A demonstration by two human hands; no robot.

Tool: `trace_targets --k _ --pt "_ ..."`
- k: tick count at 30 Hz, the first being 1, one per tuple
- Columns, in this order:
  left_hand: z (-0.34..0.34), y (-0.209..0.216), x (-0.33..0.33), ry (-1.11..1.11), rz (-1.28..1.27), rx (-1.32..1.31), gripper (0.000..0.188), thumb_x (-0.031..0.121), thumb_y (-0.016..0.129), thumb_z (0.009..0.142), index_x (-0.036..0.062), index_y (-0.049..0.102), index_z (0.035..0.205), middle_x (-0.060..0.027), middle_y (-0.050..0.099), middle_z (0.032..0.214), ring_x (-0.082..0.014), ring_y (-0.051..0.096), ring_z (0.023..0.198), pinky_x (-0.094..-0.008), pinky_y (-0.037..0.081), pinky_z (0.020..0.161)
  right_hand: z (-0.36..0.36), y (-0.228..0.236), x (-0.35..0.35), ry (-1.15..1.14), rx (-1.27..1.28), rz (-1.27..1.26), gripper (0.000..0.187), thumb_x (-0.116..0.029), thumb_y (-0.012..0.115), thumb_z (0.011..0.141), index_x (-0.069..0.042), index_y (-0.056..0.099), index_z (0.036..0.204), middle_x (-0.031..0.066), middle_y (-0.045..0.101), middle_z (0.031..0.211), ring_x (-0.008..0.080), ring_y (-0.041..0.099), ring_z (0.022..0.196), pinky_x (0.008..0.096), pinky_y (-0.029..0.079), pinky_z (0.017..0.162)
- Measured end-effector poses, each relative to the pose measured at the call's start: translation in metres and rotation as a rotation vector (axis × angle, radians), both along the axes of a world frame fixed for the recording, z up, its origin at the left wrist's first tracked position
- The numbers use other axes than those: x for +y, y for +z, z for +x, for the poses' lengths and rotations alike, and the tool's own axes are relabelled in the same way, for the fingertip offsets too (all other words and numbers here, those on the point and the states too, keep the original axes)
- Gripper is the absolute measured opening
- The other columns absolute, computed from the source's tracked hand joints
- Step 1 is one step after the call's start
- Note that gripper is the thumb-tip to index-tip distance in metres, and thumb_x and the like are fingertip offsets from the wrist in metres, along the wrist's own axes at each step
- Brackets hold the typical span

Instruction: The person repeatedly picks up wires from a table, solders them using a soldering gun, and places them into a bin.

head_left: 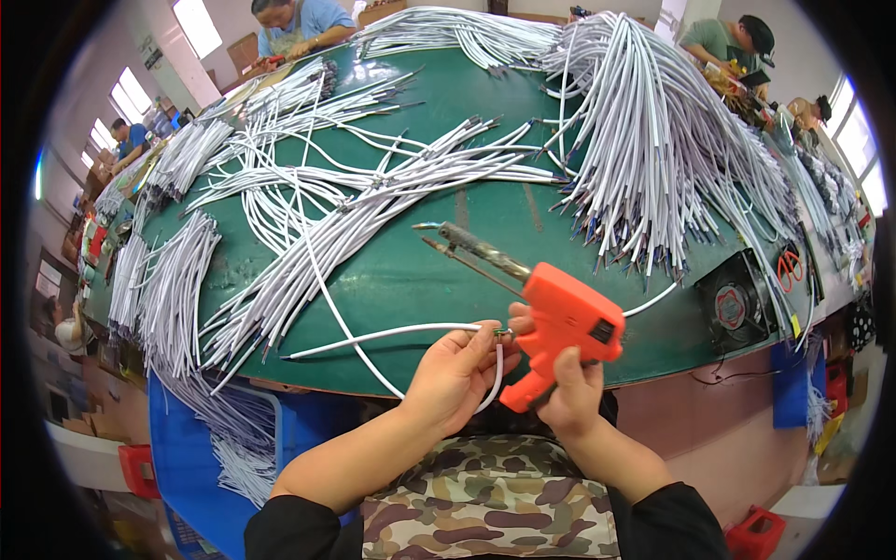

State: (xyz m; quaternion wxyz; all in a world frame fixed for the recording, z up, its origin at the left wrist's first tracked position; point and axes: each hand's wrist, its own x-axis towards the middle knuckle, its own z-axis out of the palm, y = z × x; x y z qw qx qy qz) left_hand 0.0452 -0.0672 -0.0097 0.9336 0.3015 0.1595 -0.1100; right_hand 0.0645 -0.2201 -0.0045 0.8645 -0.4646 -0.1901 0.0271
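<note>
My left hand (pixel 457 373) is closed in a pinch on a white cable (pixel 383 331) near the table's front edge. Just past its fingertips sits a small green piece (pixel 501 331), too small to make out, beside a cable end. In my right hand (pixel 571 387) is an orange soldering gun (pixel 569 313), gripped by its handle. Its long metal tip points up and to the left, above the table and apart from the cable. The right fingers partly hide the handle, and one fingertip is close to the green piece.
Bundles of white cables (pixel 644 140) cover much of the green table (pixel 401 280). A small black fan (pixel 733 303) and red-handled scissors (pixel 790 269) lie at the right. A blue bin (pixel 196 467) with cables stands below left. Other people work farther off.
</note>
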Motion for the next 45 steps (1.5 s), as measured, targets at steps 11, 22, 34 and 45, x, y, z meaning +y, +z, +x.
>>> trace_targets --k 11,22,34,45 --pt "0.021 0.034 0.050 -0.205 1.866 -0.870 0.030 0.008 0.072 0.078 0.0016 0.062 0.105 -0.0140 0.062 0.100 -0.0322 0.058 0.095 -0.0416 0.048 0.082 0.005 -0.018 0.002 0.082 0.057 -0.155 0.061 -0.037 0.056 0.096 0.003 0.040 0.138 0.0222 0.058 0.124 0.0312 0.054 0.121 0.0471 0.041 0.104" --pt "0.040 0.032 0.044 -0.498 1.690 -0.656 0.012 0.007 0.068 0.084 0.0030 0.063 0.095 -0.0122 0.059 0.088 -0.0291 0.059 0.077 -0.0390 0.049 0.068 0.002 -0.022 -0.003 0.096 0.079 -0.149 0.060 -0.039 0.057 0.096 0.004 0.042 0.135 0.0210 0.060 0.122 0.0308 0.055 0.120 0.0470 0.041 0.104" --pt "0.022 0.013 0.035 -0.409 1.938 -0.940 0.016 0.005 0.066 0.080 0.0008 0.061 0.094 -0.0124 0.058 0.091 -0.0324 0.059 0.082 -0.0399 0.049 0.069 0.005 -0.019 -0.004 0.114 0.092 -0.120 0.061 -0.040 0.057 0.096 0.004 0.042 0.135 0.0216 0.058 0.124 0.0308 0.053 0.121 0.0466 0.041 0.104" --pt "0.023 0.007 0.050 -0.340 1.750 -1.055 0.030 -0.004 0.063 0.072 0.0007 0.062 0.102 -0.0115 0.059 0.093 -0.0308 0.059 0.081 -0.0406 0.050 0.071 0.003 -0.025 -0.004 0.110 0.128 -0.148 0.059 -0.038 0.054 0.097 0.004 0.040 0.137 0.0210 0.059 0.122 0.0325 0.051 0.125 0.0479 0.040 0.106"
